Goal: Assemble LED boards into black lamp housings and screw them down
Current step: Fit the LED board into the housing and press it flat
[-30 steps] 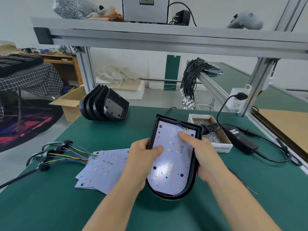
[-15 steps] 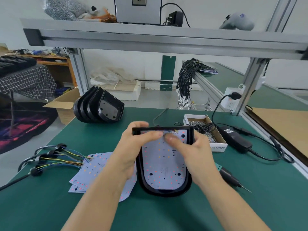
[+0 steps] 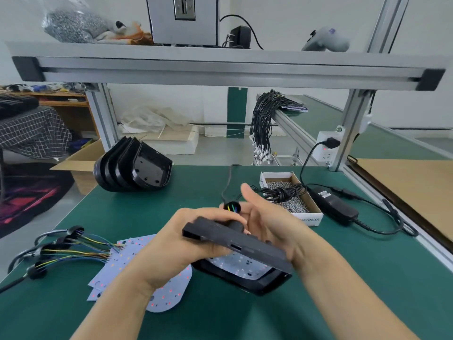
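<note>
Head cam view: so half a second back the black lamp housing (image 3: 235,249) was lying pretty much flat on the green bench (image 3: 343,290) with both hands fiddling at its top edge, and now it's tipped way up, flat end wall facing the camera and the curved end down near the mat. The LED board (image 3: 235,263) is still sitting inside, you can just see its white face peeking out under the raised edge. Left hand (image 3: 186,241) has its fingers curled over the housing's upper left end, holding it. Right hand (image 3: 267,224) is behind the right side with the thumb sticking up; looks like it's supporting the shell, but I can't tell if it's actually gripping or just resting against it. The black cable grommet (image 3: 232,207) with the coloured wires now pokes out above the top edge, so my guess is they're feeding the lead through the back wall before screwing. Box of screws (image 3: 289,200) is just beyond, spare LED boards (image 3: 137,266) on the left, untouched.
</note>
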